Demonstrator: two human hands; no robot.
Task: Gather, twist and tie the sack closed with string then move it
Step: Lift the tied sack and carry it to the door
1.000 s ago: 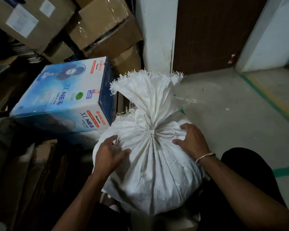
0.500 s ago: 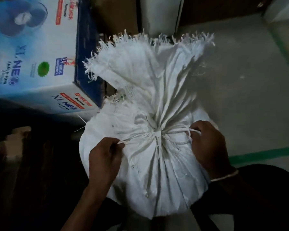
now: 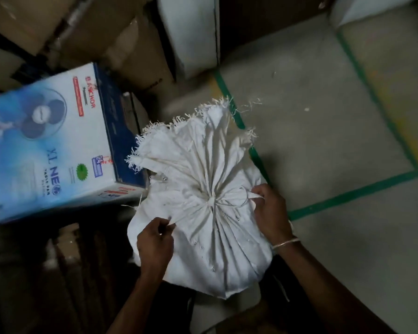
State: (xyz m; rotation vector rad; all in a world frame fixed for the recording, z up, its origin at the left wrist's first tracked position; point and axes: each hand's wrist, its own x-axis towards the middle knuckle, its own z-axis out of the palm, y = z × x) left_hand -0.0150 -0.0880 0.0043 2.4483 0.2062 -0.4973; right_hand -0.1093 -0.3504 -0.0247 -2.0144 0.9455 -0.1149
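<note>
Dim light falls on a grey concrete floor (image 3: 311, 141) marked with green tape lines (image 3: 352, 194). A white wall pillar (image 3: 191, 32) stands beside a dark brown door (image 3: 263, 20) — brown cardboard boxes (image 3: 58, 25) are stacked at left, behind a blue table-fan box (image 3: 46, 141).

Your frame is dim and low-contrast. The white sack (image 3: 203, 249) mid-frame is the brightest thing; the string (image 3: 229, 204) barely separates from it. Your left hand (image 3: 155, 242) and right hand (image 3: 273, 213) read as dark shapes on it. Lower left and bottom edge sink near black. The fan box (image 3: 46, 145) at left and the cartons (image 3: 65, 22) upper left smear with motion blur. The floor (image 3: 311, 141) at right gets soft, even light.
</note>
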